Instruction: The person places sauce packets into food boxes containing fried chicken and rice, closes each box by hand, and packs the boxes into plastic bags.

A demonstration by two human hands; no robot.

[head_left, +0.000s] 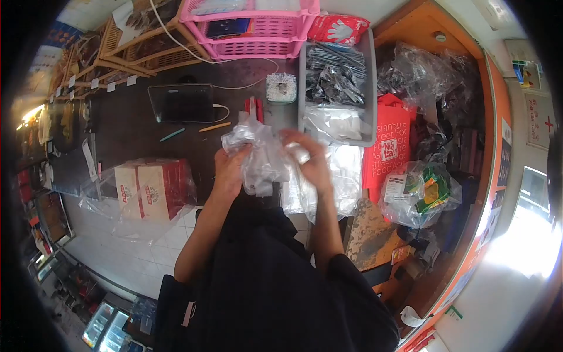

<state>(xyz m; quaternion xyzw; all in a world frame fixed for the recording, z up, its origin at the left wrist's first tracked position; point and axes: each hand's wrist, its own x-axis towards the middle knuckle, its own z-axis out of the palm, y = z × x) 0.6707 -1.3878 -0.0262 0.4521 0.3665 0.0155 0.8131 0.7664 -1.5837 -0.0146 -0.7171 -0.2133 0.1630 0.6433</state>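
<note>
A crumpled, translucent plastic bag (pixel 262 157) hangs in front of me over the dark table. My left hand (pixel 230 170) is closed on its left side, near the top. My right hand (pixel 308 155) is at the bag's right side, blurred by motion; its fingers are smeared, and whether they hold any of the plastic cannot be made out. Just right of the bag, under my right forearm, lies a stack of clear plastic bags (pixel 346 182). Behind the held bag a red object (pixel 254 107) shows in part.
Boxes in clear plastic (pixel 153 189) sit on the left. A tablet (pixel 182 103), two pens and a pink rack (pixel 252 29) are further back. A grey bin (pixel 369 88) of wrapped cutlery, a red bag (pixel 387 141) and a plastic bag with a green packet (pixel 431 190) stand right.
</note>
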